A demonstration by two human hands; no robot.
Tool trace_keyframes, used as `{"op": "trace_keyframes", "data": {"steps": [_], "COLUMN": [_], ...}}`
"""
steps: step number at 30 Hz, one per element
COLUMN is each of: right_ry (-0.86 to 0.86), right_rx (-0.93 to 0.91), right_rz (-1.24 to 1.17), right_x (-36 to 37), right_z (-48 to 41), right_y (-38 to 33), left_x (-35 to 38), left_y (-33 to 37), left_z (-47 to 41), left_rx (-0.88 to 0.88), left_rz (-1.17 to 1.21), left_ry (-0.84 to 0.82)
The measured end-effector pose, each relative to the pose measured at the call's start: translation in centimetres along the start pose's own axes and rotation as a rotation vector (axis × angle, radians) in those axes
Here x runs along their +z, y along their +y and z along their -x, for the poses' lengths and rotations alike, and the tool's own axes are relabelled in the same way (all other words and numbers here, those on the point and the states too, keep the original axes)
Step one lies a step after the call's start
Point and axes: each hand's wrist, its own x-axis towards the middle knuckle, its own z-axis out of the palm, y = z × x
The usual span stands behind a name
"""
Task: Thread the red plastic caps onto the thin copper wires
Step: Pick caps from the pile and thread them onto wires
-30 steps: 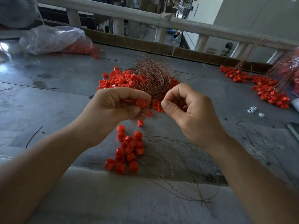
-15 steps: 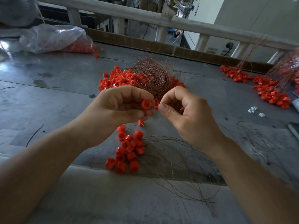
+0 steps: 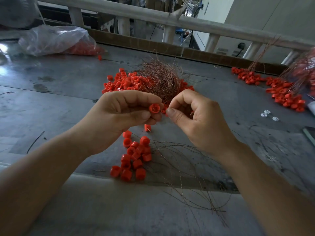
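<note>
While the left hand [image 3: 119,116] is held up over the surface [image 3: 51,103], it's got one red cap [image 3: 154,108] pinched between thumb and fingertips, open end facing the camera. The cap sits right at the tip of that hand, on the side toward the right hand [image 3: 199,121], whose thumb tip is just beside it. The right hand has thumb and forefinger pressed together and the other fingers curled in, but honestly I can't tell if there's a wire in that pinch, it's too thin to see.

Straight behind both hands there's a tangled copper wire nest [image 3: 162,80] lying against a pile of loose caps [image 3: 122,82]. Below the hands, a small cluster of caps [image 3: 134,157] sits on the surface with long thin wires [image 3: 184,167] fanning out to its right. There's another heap of caps [image 3: 281,89] far right and a plastic bag [image 3: 54,39] far left.
</note>
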Motion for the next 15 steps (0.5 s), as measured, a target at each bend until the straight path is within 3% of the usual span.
{"op": "trace_keyframes", "data": {"steps": [15], "right_ry": [-0.004], "right_rx": [0.001], "right_rz": [0.021], "right_x": [0.00], "right_z": [-0.14], "right_y": [-0.03], "left_x": [-0.24], "left_y": [0.16], "left_z": [0.06], "left_rx": [0.002], "left_rz": [-0.010], "left_ry": [0.004]}}
